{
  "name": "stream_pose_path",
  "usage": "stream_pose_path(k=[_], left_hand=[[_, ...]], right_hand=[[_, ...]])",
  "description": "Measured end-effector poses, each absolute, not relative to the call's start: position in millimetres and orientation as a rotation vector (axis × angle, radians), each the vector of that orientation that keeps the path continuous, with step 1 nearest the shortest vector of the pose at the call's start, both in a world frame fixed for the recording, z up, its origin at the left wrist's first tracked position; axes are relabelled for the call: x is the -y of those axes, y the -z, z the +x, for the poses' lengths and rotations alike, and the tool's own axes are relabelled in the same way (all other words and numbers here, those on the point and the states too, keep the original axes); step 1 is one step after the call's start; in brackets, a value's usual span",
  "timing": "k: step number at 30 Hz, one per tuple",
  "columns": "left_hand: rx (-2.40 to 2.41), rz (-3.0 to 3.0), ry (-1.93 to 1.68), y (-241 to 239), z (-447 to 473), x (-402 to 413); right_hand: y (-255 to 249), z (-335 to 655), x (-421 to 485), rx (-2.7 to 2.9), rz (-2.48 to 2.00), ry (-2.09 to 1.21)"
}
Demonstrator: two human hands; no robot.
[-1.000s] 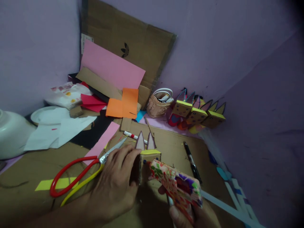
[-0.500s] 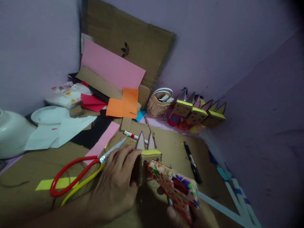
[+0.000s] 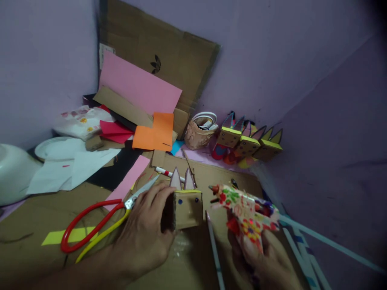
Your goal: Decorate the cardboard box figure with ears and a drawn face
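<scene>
My left hand grips a small cardboard box figure with two pointed ears, a yellow top strip and blue dot eyes, holding it down on the cardboard work surface. My right hand holds a glue gun wrapped in flowery paper; its nozzle points left and sits just right of the figure, apart from it. A white glue stick pokes out below, between my hands.
Red and yellow handled scissors lie left of my left hand. Several finished eared box figures line the purple wall, beside a woven basket. Pink and orange paper, cardboard sheets and a white bowl fill the back left.
The glue gun has pulled away from the figure's face, moving right and up. My left hand has turned the figure, so its front face shows.
</scene>
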State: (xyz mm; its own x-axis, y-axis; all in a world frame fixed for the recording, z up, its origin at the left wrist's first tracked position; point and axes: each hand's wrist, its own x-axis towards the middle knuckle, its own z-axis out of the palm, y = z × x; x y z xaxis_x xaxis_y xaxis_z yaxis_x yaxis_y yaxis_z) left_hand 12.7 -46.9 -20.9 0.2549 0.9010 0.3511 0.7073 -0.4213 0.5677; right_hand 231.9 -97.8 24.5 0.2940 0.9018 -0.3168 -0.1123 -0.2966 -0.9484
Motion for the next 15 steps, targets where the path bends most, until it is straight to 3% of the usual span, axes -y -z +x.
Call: stream_pose_path(k=[11,15], left_hand=[[-1.440,2.135,-0.887,23.1,10.2,42.8],[-1.492,2.181,-0.909,24.5,10.0,42.9]], right_hand=[[7.8,265.3,49.6,0.591,-1.597,-1.252],[12.3,275.4,52.9,0.918,-1.796,-1.012]])
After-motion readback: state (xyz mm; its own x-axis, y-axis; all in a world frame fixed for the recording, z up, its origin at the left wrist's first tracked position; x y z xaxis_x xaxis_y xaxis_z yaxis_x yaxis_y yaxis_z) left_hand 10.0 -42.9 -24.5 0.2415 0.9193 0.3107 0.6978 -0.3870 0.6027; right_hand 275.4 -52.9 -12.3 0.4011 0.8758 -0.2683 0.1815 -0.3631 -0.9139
